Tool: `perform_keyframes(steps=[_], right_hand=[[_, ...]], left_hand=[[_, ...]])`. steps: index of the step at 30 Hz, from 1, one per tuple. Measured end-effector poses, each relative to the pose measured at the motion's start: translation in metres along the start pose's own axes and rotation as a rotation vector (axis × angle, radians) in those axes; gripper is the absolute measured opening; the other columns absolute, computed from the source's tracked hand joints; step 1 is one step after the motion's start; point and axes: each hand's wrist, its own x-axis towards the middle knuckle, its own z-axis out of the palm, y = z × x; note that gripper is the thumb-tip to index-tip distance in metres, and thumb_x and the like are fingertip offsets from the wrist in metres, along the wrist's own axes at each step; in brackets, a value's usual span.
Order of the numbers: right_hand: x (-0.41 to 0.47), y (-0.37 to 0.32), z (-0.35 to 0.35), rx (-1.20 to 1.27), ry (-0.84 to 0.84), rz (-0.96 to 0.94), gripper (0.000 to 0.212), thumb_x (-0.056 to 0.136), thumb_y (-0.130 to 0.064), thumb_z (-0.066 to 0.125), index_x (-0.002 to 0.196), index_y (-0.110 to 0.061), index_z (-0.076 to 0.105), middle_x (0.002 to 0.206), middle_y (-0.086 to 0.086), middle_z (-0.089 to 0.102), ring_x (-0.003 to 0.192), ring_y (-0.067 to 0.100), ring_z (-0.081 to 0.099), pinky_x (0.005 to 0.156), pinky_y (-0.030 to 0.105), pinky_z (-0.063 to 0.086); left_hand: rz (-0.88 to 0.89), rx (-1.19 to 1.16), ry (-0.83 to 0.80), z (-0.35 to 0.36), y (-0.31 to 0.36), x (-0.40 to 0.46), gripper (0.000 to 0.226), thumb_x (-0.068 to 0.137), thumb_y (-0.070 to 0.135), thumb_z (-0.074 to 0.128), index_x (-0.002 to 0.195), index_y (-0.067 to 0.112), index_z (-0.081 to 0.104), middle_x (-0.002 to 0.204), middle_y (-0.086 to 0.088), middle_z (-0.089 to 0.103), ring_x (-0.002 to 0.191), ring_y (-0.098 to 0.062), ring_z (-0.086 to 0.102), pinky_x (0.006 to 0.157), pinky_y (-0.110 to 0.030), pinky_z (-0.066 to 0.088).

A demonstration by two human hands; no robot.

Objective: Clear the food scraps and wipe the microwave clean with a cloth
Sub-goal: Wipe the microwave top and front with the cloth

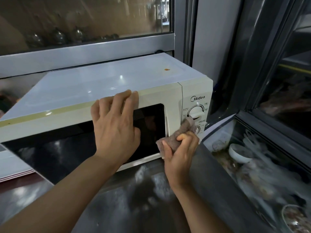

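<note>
The left hand (115,126) lies flat against the front of the cream microwave (104,84), its fingers straight and spread over the dark door window (148,125), the fingertips reaching up to the top edge of the door. It holds nothing; it only presses on the closed door. Just to the right of it, the right hand (180,153) is curled round a bunched brownish cloth (178,135), the fingers folded over the fabric. The upper end of the cloth pokes out above that hand and touches the control panel just below the upper dial (196,111); the lower dial is mostly hidden behind the cloth. A loose corner of cloth hangs to the left of the right hand, overlapping the right edge of the door window.

Above the left fingertips the white top of the microwave carries a small orange mark (167,69) near its back right corner. Behind the microwave, beyond both hands, a grey window frame (84,52) runs across. Below both wrists lies a dark, shiny worktop (134,190) with pale smears. Far to the right of the right hand, behind glass, sit a white bowl (239,153) and a blurred heap of other items that cannot be made out. To the left of the left forearm, a flat white slab with a pinkish edge (15,169) lies beside the microwave's lower corner.
</note>
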Motion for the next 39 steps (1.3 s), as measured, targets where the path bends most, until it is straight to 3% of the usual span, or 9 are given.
perform_keyframes(steps=[4,8,13,21,26,29,32,36,39], right_hand=[[0.001,-0.014,-0.014,0.035,-0.025,0.074,0.03,0.076,-0.008,0.074,0.09,0.0,0.049,0.1,0.012,0.047,0.095,0.032,0.051,0.086,0.052,0.046],[0.026,-0.036,-0.014,0.007,0.006,0.022,0.029,0.077,-0.009,0.073,0.095,-0.006,0.051,0.104,0.006,0.045,0.1,0.023,0.049,0.093,0.042,0.046],[0.012,-0.024,-0.004,0.004,0.051,-0.011,0.029,0.078,-0.01,0.072,0.092,0.003,0.051,0.105,0.019,0.047,0.1,0.032,0.05,0.086,0.047,0.049],[-0.02,0.009,0.008,0.068,-0.036,0.214,0.032,0.079,-0.005,0.07,0.086,-0.012,0.039,0.112,0.017,0.042,0.098,0.034,0.05,0.086,0.043,0.048],[-0.019,0.01,0.004,0.06,-0.078,0.318,0.028,0.08,0.001,0.066,0.079,-0.008,0.04,0.105,0.015,0.04,0.095,0.035,0.048,0.087,0.044,0.046],[-0.009,-0.008,-0.01,0.096,-0.06,0.205,0.025,0.08,0.002,0.065,0.085,-0.01,0.043,0.108,0.013,0.042,0.098,0.032,0.051,0.088,0.033,0.045],[0.014,-0.031,-0.019,0.048,-0.025,0.043,0.024,0.078,0.003,0.064,0.097,-0.004,0.052,0.111,0.013,0.046,0.107,0.028,0.05,0.093,0.035,0.044],[0.039,-0.059,-0.023,0.009,-0.078,0.08,0.026,0.085,-0.006,0.061,0.109,-0.006,0.053,0.122,0.01,0.046,0.129,0.021,0.038,0.108,0.028,0.033],[0.046,-0.072,-0.026,0.053,-0.035,0.057,0.026,0.087,-0.005,0.058,0.113,-0.004,0.055,0.125,0.01,0.046,0.13,0.022,0.04,0.109,0.03,0.032]], left_hand=[[-0.009,0.001,-0.035,-0.006,0.002,0.0,0.076,0.054,0.009,0.064,0.127,0.015,0.047,0.128,-0.004,0.05,0.104,-0.028,0.038,0.095,-0.046,0.032],[-0.005,0.008,-0.037,-0.006,0.002,0.001,0.076,0.054,0.009,0.064,0.128,0.014,0.048,0.128,-0.005,0.05,0.104,-0.03,0.039,0.095,-0.047,0.033],[-0.018,-0.006,0.012,0.002,0.002,0.001,0.074,0.055,0.01,0.061,0.127,0.014,0.047,0.128,-0.005,0.049,0.104,-0.03,0.037,0.095,-0.047,0.032],[-0.03,-0.001,0.05,0.007,0.002,0.0,0.072,0.054,0.009,0.06,0.125,0.013,0.049,0.126,-0.006,0.05,0.102,-0.032,0.04,0.091,-0.044,0.029],[-0.028,0.007,0.036,0.008,0.002,0.0,0.074,0.053,0.008,0.061,0.126,0.013,0.047,0.127,-0.007,0.048,0.102,-0.03,0.036,0.091,-0.046,0.03],[-0.039,0.008,0.019,0.007,0.002,0.001,0.075,0.052,0.008,0.062,0.125,0.014,0.046,0.126,-0.006,0.048,0.101,-0.029,0.034,0.092,-0.046,0.029],[-0.056,0.005,-0.007,0.003,0.005,0.002,0.074,0.052,0.008,0.064,0.123,0.014,0.046,0.124,-0.007,0.048,0.101,-0.029,0.034,0.092,-0.048,0.03],[-0.083,-0.012,-0.085,-0.01,0.01,0.004,0.07,0.053,0.008,0.068,0.12,0.012,0.051,0.121,-0.008,0.051,0.101,-0.031,0.039,0.09,-0.047,0.032],[-0.103,-0.074,-0.128,-0.022,0.013,0.01,0.06,0.058,0.014,0.059,0.118,0.013,0.053,0.12,-0.006,0.051,0.102,-0.031,0.04,0.087,-0.044,0.033]])
